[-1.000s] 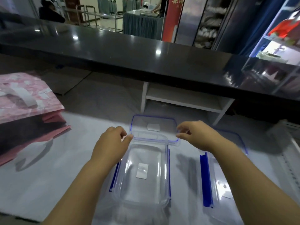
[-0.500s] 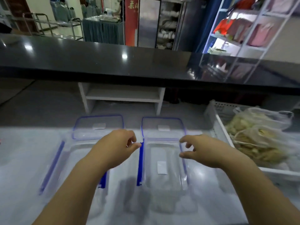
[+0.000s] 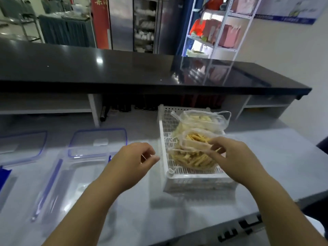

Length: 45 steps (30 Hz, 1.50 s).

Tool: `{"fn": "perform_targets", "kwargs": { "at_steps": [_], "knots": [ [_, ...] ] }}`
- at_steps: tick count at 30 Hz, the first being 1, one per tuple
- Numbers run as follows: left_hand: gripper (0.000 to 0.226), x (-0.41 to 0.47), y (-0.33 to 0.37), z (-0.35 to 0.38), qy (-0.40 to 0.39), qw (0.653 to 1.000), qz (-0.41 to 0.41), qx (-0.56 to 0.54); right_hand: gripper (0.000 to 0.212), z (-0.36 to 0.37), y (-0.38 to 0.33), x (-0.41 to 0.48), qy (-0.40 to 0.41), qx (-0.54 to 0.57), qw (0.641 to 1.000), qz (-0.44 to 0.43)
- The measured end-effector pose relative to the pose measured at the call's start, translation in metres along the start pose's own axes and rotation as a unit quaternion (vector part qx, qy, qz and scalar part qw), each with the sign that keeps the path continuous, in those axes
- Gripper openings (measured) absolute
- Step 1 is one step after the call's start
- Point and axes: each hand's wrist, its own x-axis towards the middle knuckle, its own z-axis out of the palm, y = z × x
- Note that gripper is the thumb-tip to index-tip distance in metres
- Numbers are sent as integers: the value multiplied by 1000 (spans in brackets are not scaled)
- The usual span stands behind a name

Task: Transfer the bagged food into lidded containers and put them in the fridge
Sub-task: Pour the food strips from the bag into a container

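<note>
Right hand [image 3: 230, 157] on near bag [image 3: 191, 159], grip untellable; left hand [image 3: 129, 162] loosely curled, empty

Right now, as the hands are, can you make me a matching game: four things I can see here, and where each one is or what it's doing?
Things:
1 left hand
2 right hand
3 bag of yellow strips
4 clear container

States:
A lies in the white basket
B stands open, left of the basket
C pinches the bag's top
D holds nothing, between container and basket

Pairs: 1-D, 2-C, 3-A, 4-B.
</note>
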Motion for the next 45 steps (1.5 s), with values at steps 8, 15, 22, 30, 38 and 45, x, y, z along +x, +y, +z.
{"fn": "perform_targets", "kwargs": {
  "at_steps": [8,15,22,30,38,45],
  "knots": [
    [32,59,53,58,112,990,-66,-50,62,15,57,33,53,31,980,189],
    [28,95,69,85,12,989,-143,-18,27,20,73,51,-13,114,971,211],
    [25,91,64,83,18,973,-158,-165,30,13,84,59,-7,214,956,201],
    [21,89,81,65,105,950,-99,-279,28,-9,67,58,159,271,945,86],
    [21,54,82,15,230,919,-28,-319,25,-24,18,47,191,419,886,-50],
    [19,-9,45,-23,283,926,-64,-242,30,12,-46,29,67,527,843,-86]
  ]
}}
